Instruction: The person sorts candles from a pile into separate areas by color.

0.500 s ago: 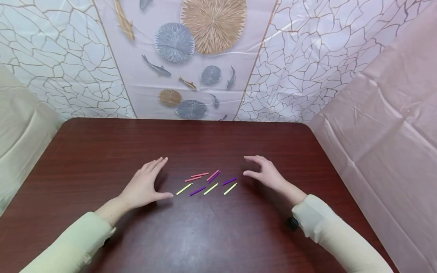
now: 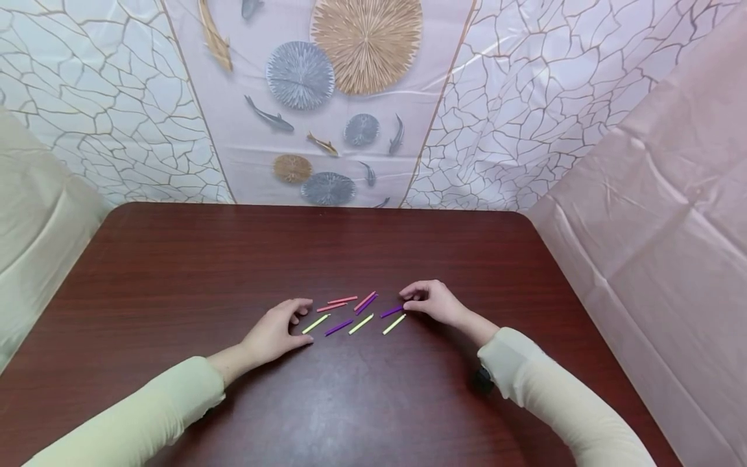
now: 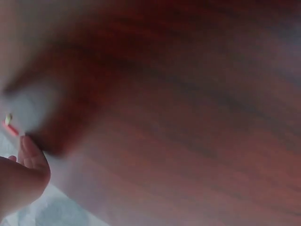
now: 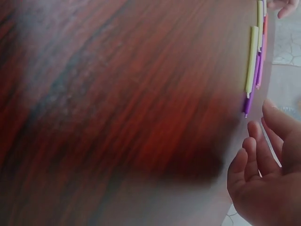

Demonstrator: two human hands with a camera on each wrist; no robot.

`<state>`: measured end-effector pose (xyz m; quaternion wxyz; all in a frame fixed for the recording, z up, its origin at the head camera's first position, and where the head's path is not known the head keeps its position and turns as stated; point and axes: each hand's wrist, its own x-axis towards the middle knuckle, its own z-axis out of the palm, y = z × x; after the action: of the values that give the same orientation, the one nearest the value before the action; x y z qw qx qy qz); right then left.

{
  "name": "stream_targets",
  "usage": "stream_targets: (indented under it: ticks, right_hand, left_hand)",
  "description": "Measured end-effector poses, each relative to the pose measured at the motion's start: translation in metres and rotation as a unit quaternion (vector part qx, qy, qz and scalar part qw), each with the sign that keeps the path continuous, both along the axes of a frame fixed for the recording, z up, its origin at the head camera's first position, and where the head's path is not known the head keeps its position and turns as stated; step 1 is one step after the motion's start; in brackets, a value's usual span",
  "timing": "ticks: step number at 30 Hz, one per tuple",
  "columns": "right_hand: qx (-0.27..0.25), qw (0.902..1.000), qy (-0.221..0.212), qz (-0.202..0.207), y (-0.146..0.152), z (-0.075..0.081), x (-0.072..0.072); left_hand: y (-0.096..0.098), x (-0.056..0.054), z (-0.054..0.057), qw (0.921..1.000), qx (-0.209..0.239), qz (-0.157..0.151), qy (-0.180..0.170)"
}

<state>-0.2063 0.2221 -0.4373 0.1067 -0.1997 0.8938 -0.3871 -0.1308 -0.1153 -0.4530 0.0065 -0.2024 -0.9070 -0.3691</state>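
Note:
Small thin candles in three colours lie loosely grouped on the dark table. My left hand (image 2: 270, 332) has its thumb and fingers spread on either side of the leftmost yellow candle (image 2: 316, 324), with a gap to it. On the right, my right hand (image 2: 440, 303) has its fingertips right at the end of a purple candle (image 2: 391, 312), above another yellow candle (image 2: 394, 324). The right wrist view shows this hand's fingers (image 4: 254, 150) loosely bent with nothing between them. In the left wrist view only part of a hand and a red candle (image 3: 11, 128) show.
Between the hands lie a third yellow candle (image 2: 361, 324), two more purple candles, one at the front (image 2: 339, 327), and red candles (image 2: 342, 299) behind. The wooden table (image 2: 327, 402) ends at a patterned backdrop cloth (image 2: 251, 143), with plain cloth (image 2: 653, 214) at the right side.
Both hands have moved inward and down towards the candles, the left to the right and the right to the left. Their fingers are less spread. The candles have stayed in place.

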Motion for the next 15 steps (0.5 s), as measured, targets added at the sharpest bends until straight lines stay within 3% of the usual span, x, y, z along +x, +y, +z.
stream_targets:
  ticks: [8, 15]
  right_hand:
    - [0.029, 0.9994, 0.008, 0.018, -0.0008, -0.0031, -0.0002]
    - [0.045, 0.998, 0.033, 0.031, -0.0023, -0.0038, -0.0011]
  left_hand:
    - [0.0077, -0.0023, -0.0096, 0.9997, 0.013, 0.019, -0.003]
    - [0.0056, -0.0042, -0.011, 0.9996, 0.017, 0.022, -0.009]
